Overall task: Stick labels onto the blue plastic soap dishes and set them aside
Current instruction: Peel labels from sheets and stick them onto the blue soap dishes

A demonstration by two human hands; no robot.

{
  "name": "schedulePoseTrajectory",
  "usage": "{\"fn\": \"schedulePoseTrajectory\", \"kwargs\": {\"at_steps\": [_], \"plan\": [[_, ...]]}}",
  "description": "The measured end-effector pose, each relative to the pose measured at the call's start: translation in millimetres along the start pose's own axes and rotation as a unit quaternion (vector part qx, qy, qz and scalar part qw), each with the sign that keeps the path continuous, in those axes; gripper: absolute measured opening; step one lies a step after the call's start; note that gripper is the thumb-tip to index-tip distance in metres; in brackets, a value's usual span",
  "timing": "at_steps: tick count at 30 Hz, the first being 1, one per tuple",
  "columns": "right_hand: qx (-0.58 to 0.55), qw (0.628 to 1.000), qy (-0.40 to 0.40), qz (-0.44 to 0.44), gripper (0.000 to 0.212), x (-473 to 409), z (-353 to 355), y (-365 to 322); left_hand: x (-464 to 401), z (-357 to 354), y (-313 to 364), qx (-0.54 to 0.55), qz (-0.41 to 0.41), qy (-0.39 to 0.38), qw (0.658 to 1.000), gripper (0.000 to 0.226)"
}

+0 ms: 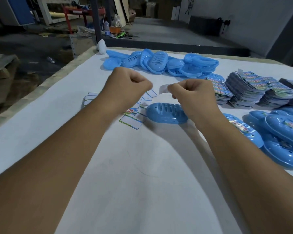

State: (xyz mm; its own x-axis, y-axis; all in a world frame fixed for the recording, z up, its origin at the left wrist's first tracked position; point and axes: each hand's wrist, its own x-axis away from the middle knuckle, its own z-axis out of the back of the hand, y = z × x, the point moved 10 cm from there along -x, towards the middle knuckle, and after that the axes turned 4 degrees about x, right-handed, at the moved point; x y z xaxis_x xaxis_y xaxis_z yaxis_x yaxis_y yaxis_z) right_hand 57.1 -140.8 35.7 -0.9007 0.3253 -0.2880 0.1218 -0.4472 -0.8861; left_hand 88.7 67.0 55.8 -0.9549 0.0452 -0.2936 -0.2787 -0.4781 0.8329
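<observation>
- Our right grip [192,94] pinches a small white paper label [163,89].
- Our left grip [128,83] is curled; contents indiscernible.
- A blue oval plastic soap dish [164,114] lies on the white surface [125,166].

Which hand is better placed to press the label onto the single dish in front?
Right, probably. The right hand pinches the white label and hovers directly above the soap dish; the left hand sits off to the dish's left.

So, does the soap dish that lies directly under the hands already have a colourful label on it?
No, the soap dish shows only bare blue plastic with slots; the right hand pinches a white label above it.
</observation>
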Motion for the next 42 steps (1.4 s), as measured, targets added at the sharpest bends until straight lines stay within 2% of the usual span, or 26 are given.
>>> {"fn": "schedulePoseTrajectory", "kwargs": {"at_steps": [3,7,15,21,28,36,42], "plan": [[0.010,1.000,-0.002,0.014,0.017,1.0,-1.4,-3.2,7.1,-16.3,3.5,0.066,0.010,-0.039,0.997,0.012],[0.021,0.999,-0.006,0.043,0.020,2.6,-5.2,-8.9,10.2,-27.1,2.8,0.091,0.015,-0.067,0.993,0.012],[0.036,0.996,-0.030,0.077,0.019,4.2,-9.7,-12.9,10.6,-30.0,-4.2,0.089,0.050,-0.063,0.993,0.013],[0.039,0.990,-0.050,0.126,0.028,8.2,-15.2,-22.3,9.0,-23.2,-7.3,0.105,0.048,-0.036,0.993,0.020],[0.086,0.995,0.000,0.049,0.021,-2.7,-4.9,-1.5,4.4,-13.3,-14.0,0.120,0.075,0.023,0.990,0.014],[0.075,0.997,0.000,0.003,0.033,-5.3,-0.2,5.6,4.7,-17.8,-18.4,0.133,0.101,0.017,0.986,0.019],[0.050,0.998,-0.013,-0.023,0.028,-5.5,-0.1,8.1,4.1,-22.8,-23.5,0.146,0.119,0.009,0.982,0.022]]}}
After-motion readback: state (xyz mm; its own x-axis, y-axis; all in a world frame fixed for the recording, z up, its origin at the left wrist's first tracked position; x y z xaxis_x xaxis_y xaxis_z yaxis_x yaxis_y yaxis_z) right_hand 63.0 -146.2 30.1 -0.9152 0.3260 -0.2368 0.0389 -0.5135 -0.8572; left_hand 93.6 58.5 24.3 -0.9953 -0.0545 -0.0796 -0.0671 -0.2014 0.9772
